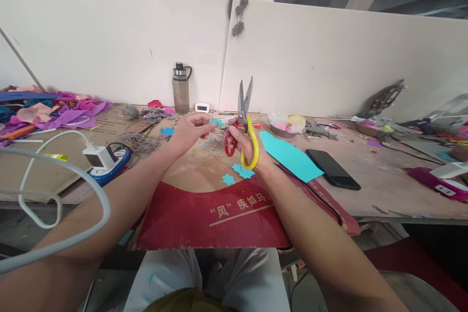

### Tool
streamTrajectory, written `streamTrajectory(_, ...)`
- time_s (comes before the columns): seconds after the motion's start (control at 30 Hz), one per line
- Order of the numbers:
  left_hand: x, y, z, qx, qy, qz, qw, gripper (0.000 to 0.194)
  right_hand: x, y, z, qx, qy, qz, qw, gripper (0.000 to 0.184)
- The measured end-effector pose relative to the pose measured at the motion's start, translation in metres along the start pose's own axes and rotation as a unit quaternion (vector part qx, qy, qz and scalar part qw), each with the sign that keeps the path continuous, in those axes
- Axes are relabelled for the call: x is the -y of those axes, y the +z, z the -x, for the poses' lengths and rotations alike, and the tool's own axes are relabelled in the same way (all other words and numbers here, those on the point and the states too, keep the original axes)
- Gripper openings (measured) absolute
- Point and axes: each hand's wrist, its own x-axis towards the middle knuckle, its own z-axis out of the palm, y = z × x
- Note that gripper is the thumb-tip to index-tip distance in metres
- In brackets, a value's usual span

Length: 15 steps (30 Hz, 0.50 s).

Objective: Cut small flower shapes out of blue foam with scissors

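Note:
Between the thumb and fingers of my left hand (193, 129) is a small turquoise foam cutout (216, 122). My right hand (239, 141) grips a pair of scissors (245, 102) with one red and one yellow handle. Their blades point upward and stand slightly apart, beside the cutout. Below my hands, several turquoise star-like cutouts (243, 171) lie on the red and brown cardboard (219, 226), with one single cutout (228, 179) in front of them. Tiny turquoise scraps are scattered under my left hand. To the right of my right wrist lies a turquoise sheet (292, 156).
A black phone (333, 169) rests right of the sheet. At the back stand a bottle (181, 88) and a small digital clock (202, 107). A white cable (104, 204) loops over my left forearm from a blue power strip (111, 166). Colourful scraps (44, 109) pile up far left.

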Motion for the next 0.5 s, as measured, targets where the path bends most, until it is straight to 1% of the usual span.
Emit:
streamTrajectory(0.07,0.000,0.003,0.003,-0.024,0.057,-0.067,0.996,0.005,0.000,0.001,0.000,0.004,0.011,-0.009,1.000,0.060)
streamTrajectory(0.13,0.002,0.005,0.005,-0.026,0.094,-0.125,0.987,0.010,-0.001,0.002,0.000,0.006,0.010,-0.004,1.000,0.058)
streamTrajectory(0.2,0.003,0.007,0.008,-0.006,0.096,-0.145,0.985,0.015,-0.001,0.003,0.001,0.002,-0.001,0.020,1.000,0.054)
streamTrajectory(0.23,0.004,0.008,0.008,0.007,0.088,-0.134,0.987,0.016,-0.001,0.002,0.001,-0.001,-0.009,0.034,0.999,0.052)
streamTrajectory(0.3,0.006,0.009,0.009,0.032,0.061,-0.071,0.995,0.015,-0.001,0.001,0.001,-0.007,-0.025,0.058,0.998,0.048)
streamTrajectory(0.4,0.009,0.009,0.009,0.059,-0.006,0.043,0.997,0.025,-0.002,0.000,0.001,-0.027,-0.052,0.092,0.994,0.045)
streamTrajectory(0.5,0.012,0.010,0.008,0.078,-0.066,0.077,0.992,0.033,-0.003,-0.002,0.000,-0.035,-0.062,0.126,0.989,0.046)
